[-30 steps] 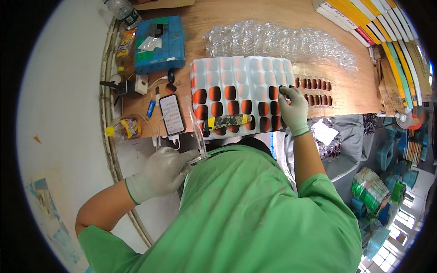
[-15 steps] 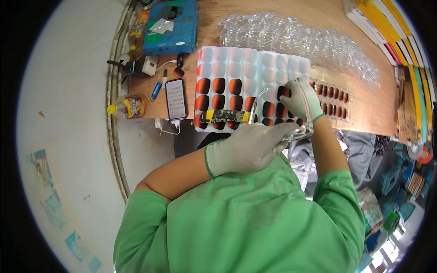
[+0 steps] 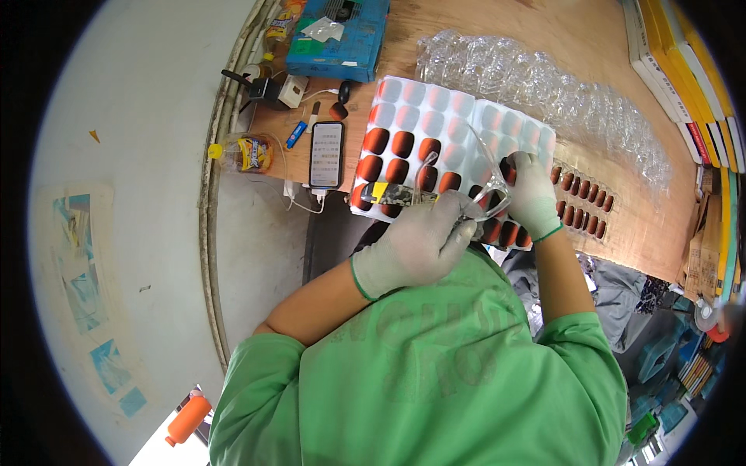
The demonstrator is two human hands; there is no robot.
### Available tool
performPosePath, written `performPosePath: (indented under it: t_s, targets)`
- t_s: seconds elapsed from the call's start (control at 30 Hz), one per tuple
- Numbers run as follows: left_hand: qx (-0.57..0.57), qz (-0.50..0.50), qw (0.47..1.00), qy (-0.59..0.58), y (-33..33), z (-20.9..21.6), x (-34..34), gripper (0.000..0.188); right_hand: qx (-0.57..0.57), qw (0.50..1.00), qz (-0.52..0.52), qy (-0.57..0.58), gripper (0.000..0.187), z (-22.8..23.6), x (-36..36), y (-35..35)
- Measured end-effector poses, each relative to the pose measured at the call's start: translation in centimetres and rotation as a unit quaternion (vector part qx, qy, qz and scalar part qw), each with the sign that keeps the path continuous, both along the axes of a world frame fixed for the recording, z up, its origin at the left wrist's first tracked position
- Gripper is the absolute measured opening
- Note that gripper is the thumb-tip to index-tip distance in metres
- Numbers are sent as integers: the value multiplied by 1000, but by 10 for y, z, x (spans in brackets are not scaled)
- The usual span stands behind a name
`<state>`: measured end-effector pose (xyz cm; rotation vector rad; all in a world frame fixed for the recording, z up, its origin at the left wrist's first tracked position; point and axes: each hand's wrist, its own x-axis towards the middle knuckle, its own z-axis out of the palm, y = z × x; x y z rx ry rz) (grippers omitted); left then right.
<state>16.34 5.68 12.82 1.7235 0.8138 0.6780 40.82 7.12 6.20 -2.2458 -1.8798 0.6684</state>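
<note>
Both my hands wear pale grey work gloves. My left hand [image 3: 426,242] is closed on a clear plastic eyeglass frame [image 3: 501,189], its temples pointing away from me. Just right of it, my right hand [image 3: 533,198] pinches a dark red-brown lens [image 3: 509,170] between thumb and fingers, over the right side of a white lens sheet [image 3: 465,106]. On the sheet lie rows of lenses, dark red-brown ones [image 3: 370,168] nearer me and emptier-looking pale outlines farther away. A yellow-and-black patterned strip [image 3: 392,193] rests across the sheet's near left part, beside my left hand.
Clear plastic frames [image 3: 536,85] are heaped behind the sheet. To its right, rows of dark lenses [image 3: 584,190] sit in clear packing. A phone [image 3: 326,155], a bottle [image 3: 247,154] and a blue box [image 3: 337,43] stand left. Yellow-and-white boxes [image 3: 684,70] line the right edge.
The whole view has shifted, with the bench now tilted. My left hand has turned the eyeglass frame, so its temples point differently. My right hand has drawn the lens slightly off its row.
</note>
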Motion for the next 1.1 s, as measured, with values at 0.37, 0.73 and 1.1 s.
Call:
performPosePath:
  t_s: [0.37,0.73,1.1]
  targets:
    - [7,-83,996,-34,23,9,-70,18,-75,996,-43,-15,53,7,-6,18]
    - [-16,-164,982,-91,30,-8,-101,22,-19,996,-71,45,33,4,-6,22]
    - [-26,-79,995,-49,38,4,-53,26,263,802,-156,513,32,83,-112,-74]
